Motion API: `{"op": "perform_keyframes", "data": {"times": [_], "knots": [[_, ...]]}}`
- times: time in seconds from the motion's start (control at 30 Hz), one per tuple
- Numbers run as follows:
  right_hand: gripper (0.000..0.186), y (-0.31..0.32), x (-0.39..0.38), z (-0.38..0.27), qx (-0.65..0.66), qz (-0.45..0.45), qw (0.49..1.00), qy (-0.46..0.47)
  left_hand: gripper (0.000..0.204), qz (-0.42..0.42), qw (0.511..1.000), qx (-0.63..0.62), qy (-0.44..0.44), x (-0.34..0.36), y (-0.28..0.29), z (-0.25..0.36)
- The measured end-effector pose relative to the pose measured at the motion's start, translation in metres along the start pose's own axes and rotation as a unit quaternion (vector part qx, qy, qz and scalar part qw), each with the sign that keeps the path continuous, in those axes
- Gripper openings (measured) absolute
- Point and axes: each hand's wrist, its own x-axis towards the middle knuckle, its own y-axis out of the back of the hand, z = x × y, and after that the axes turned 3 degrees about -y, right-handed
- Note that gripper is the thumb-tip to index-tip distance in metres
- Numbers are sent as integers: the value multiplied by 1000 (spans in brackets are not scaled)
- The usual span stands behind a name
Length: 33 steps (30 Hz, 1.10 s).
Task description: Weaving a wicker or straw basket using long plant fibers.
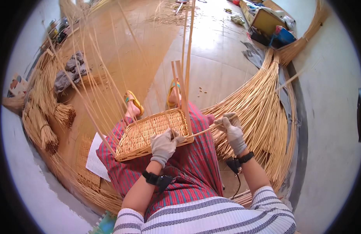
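Two black wrist straps [152, 178] sit nearest me, one behind each gloved hand. My left hand [163, 146] grasps the near edge of the one woven tray [157, 126], fingers bent over its rim; my right hand [230, 128] pinches one pale strand [202, 133] leading to that edge, just beside the left fingers. The tray rests on my lap over a red striped cloth [198, 160], four-sided, with two flat slats [183, 91] standing near its far right corner and thin canes rising at its left, too fine to count. One white sheet [96, 160] lies left of the cloth, beside one woven panel [85, 156]. One wide fan of canes [262, 113] crowds my right hand, leaving little room there. Beyond the tray are two yellow sandals [138, 106], then the pale floor [215, 54] gives open room forward, reaching toward one blue container [285, 38] at far right
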Motion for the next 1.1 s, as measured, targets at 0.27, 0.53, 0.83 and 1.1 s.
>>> {"op": "perform_keyframes", "data": {"times": [0.27,0.53,0.83,1.1], "knots": [[43,-81,87,-33,-295,-197,918,180,23,54,993,-86,63,1,-26,-8],[65,-162,117,-45,-389,-188,849,303,28,91,991,-74,67,3,-33,-13],[27,-8,109,71,170,70,981,-64,24,100,993,-44,-51,-9,-10,-31],[28,-16,72,51,-574,68,816,-16,65,103,931,250,-247,-19,1,33]]}}
